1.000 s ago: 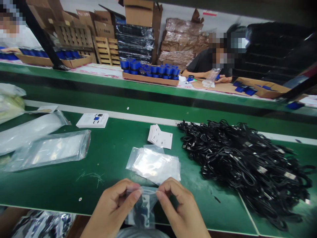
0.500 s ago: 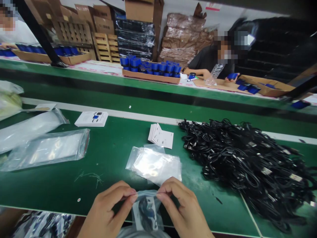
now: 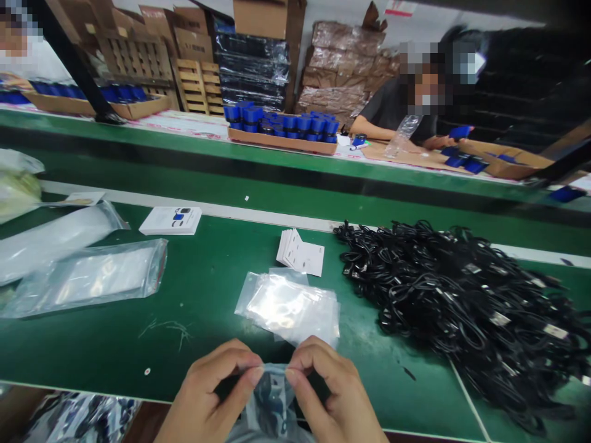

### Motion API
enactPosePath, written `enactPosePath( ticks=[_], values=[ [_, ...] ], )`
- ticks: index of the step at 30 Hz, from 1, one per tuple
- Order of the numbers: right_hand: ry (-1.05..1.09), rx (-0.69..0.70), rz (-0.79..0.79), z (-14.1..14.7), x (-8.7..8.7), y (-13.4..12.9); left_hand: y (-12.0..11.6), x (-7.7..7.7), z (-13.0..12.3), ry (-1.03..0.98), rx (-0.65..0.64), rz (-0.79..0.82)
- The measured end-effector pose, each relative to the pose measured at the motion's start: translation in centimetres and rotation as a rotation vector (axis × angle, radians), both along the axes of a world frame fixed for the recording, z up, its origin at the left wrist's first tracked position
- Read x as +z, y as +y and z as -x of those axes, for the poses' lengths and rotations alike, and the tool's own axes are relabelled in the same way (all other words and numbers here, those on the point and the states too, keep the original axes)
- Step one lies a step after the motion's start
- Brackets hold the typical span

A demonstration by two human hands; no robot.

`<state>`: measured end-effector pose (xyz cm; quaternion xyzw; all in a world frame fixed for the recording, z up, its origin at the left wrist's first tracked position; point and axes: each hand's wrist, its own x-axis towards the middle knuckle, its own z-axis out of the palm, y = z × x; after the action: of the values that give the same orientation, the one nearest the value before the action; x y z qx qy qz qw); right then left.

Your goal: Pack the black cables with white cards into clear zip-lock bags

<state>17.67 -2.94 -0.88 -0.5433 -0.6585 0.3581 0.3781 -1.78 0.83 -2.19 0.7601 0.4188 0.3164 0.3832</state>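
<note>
My left hand [image 3: 212,384] and right hand [image 3: 330,387] pinch, fingertips clamped, the top lip of a clear zip bag [image 3: 270,400] hanging over the near edge of the green workbench [image 3: 115,351]. Just beyond lie a stack of clear bags [image 3: 289,311], printed cards [image 3: 300,252] and a heap of black USB cables [image 3: 462,307].

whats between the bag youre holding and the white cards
In the head view, a stack of clear zip bags lies on the green bench top, between the held bag and the white cards.
</note>
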Motion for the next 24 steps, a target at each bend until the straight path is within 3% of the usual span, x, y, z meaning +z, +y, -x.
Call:
enactPosePath(
  ticks=[9,19,24],
  values=[
    [0.037,-0.009,-0.006,0.8,-0.6,0.0,-0.7,0.1,-0.7,0.005,0.016,-0.053],
    [0.066,-0.084,-0.035,1.5,-1.2,-0.6,-1.0,-0.1,-0.6,-0.028,0.043,0.061],
    [0.127,-0.19,-0.11,1.9,-1.5,-0.9,-1.2,-0.1,-0.7,-0.121,0.063,0.31]
  ],
)
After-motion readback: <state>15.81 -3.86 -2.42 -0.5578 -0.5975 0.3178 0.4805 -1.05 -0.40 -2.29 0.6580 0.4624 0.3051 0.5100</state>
